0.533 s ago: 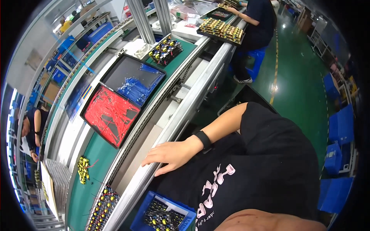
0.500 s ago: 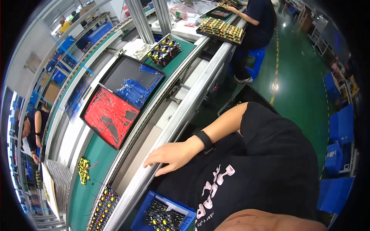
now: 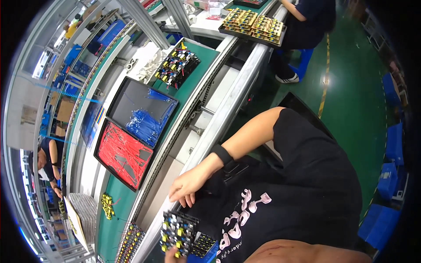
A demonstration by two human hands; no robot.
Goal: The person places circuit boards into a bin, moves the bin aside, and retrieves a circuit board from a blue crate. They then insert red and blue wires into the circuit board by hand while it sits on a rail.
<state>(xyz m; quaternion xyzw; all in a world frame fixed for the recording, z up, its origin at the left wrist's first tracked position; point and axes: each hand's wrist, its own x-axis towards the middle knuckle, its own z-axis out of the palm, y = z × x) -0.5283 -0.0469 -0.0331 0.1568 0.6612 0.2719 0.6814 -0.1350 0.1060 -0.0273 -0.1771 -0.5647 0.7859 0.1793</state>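
Observation:
At the lower edge, my left hand (image 3: 174,256) grips a circuit board panel (image 3: 179,231) crowded with yellow, black and white components; only its fingertips show. Just above the panel, my right hand (image 3: 189,184), with a black band at the wrist, is by the metal rail (image 3: 153,225). Its fingers are loosely bent and apart, with nothing visible in them. Partly behind the held panel is a blue bin (image 3: 212,254) with more such boards. Beyond the rail, a row of boards with red wires (image 3: 131,241) lies along the line's near edge.
On the green belt (image 3: 115,225) are a small pile of yellow components (image 3: 107,206), a tray of red wires (image 3: 125,153), a tray of blue wires (image 3: 144,125) and a stack of boards (image 3: 177,65). Co-workers are at the far right (image 3: 309,26) and left (image 3: 53,153).
My left hand has come into view, holding the circuit board panel over the blue bin. My right hand's fingers have drawn in and bent downward. The whole view has shifted slightly.

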